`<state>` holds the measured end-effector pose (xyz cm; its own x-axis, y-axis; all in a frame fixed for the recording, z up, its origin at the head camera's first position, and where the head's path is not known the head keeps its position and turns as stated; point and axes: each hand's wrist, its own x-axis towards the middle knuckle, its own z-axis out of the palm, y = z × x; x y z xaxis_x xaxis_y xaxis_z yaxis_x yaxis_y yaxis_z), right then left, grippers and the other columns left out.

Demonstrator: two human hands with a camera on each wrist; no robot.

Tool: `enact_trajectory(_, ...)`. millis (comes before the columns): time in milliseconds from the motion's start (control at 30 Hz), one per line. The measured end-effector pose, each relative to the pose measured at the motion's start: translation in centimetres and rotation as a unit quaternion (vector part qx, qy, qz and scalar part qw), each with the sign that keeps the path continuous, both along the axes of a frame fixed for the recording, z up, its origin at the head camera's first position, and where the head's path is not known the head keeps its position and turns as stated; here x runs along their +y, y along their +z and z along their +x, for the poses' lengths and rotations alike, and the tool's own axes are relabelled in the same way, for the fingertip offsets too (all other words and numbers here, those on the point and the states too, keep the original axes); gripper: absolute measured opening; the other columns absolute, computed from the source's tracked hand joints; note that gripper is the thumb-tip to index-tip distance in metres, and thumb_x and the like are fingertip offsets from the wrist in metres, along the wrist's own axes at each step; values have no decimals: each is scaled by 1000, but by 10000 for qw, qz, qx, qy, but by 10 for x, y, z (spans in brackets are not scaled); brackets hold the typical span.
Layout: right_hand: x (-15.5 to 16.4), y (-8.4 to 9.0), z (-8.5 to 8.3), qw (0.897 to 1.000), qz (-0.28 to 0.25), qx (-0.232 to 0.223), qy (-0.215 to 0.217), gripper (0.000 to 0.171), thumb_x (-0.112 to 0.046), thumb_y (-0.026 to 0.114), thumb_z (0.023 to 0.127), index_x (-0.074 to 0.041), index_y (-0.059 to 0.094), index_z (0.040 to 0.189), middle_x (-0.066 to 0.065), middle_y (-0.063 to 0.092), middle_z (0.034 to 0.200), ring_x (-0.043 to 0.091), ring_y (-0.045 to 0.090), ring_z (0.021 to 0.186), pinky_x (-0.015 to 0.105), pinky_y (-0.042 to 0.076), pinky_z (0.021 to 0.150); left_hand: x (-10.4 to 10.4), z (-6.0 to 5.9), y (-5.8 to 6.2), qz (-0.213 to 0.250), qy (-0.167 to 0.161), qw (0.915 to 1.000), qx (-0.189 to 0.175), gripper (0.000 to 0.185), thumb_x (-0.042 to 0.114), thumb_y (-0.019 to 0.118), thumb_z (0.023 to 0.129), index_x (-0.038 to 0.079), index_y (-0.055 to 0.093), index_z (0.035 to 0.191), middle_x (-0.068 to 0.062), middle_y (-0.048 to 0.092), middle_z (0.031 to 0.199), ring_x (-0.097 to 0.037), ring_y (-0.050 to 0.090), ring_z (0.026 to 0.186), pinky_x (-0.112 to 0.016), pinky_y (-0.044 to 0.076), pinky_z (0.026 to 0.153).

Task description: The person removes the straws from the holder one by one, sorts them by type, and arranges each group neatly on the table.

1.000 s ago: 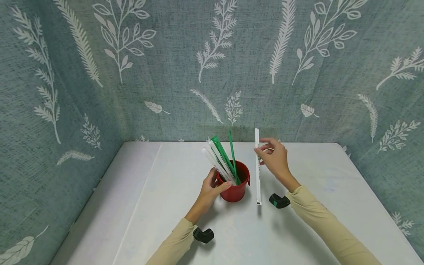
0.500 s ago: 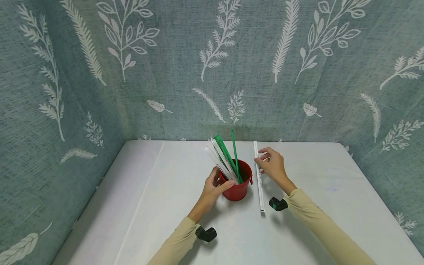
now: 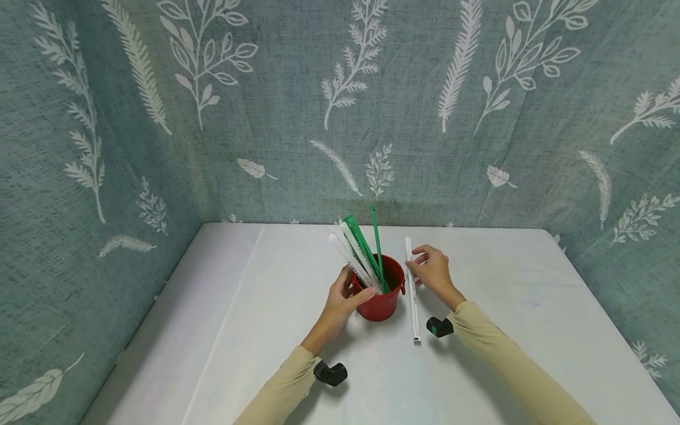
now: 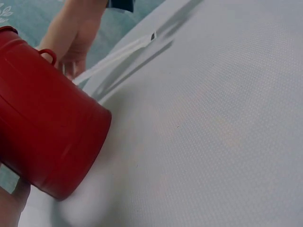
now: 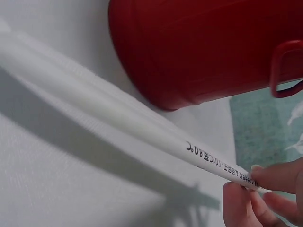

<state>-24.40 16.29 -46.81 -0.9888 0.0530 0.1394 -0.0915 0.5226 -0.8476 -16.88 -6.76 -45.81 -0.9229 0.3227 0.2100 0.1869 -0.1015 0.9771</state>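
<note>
White counter [image 3: 265,354], cloth-covered, walled on three sides by teal fabric with white leaf print [image 3: 265,118]. Left hand [image 3: 340,298] grips red bucket [image 3: 379,298] holding wrapped straws [image 3: 357,257]. Right hand [image 3: 431,273] pinches a white wrapped straw [image 3: 411,295] just right of the bucket, lower end near the counter.

The bucket [image 3: 380,295] stands on the table [image 3: 265,330], near its middle and in front of the back wall [image 3: 340,118]. Several wrapped straws [image 3: 361,260] stand in the bucket, leaning left and rearward, their upper ends above its rim. The left hand [image 3: 340,301] is on the bucket's left side, touching its wall. The loose wrapped straw [image 3: 412,289] lies just right of the bucket, running front to back, its near end on the table. The right hand [image 3: 431,270] is right of the bucket and pinches this straw near its far end.
</note>
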Motion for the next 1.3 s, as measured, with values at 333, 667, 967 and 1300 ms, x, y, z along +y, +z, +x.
enact_trajectory(333, 0, -18, -7, 9977, 640, -185, -126, 28, -6, 72, 79, 8, 63, 101, 15, 64, 75, 10, 51, 44, 24, 46, 41, 0, 0, -2, -29, 42, 10000, -35, 69, 17, 63, 88, 16, 28, 148, -4, 37, 147, -20, 33, 135, -44, 30, 107)
enact_trajectory(667, 0, -28, -10, 9955, 941, 13, -71, 26, -7, 72, 80, 8, 64, 99, 14, 64, 75, 19, 56, 61, 27, 48, 54, 0, 2, -1, -60, 19, 10000, -23, 68, 18, 62, 89, 17, 28, 148, -3, 37, 147, -19, 33, 135, -45, 29, 107)
enact_trajectory(967, 2, -22, -7, 9968, 778, -9, -174, 22, -9, 70, 82, 8, 65, 95, 13, 63, 70, 14, 53, 50, 25, 45, 45, 1, 2, 1, 4, 16, 10000, -2, 67, 16, 62, 89, 16, 29, 147, -4, 39, 146, -20, 36, 133, -44, 31, 106)
enact_trajectory(1300, 6, -1, -5, 9969, 740, 216, 144, 21, -12, 69, 85, 5, 66, 96, 16, 64, 80, 18, 56, 57, 27, 47, 51, 1, 2, 1, 56, 37, 10000, -35, 65, 14, 62, 89, 14, 31, 146, -7, 41, 144, -22, 39, 130, -42, 33, 105)
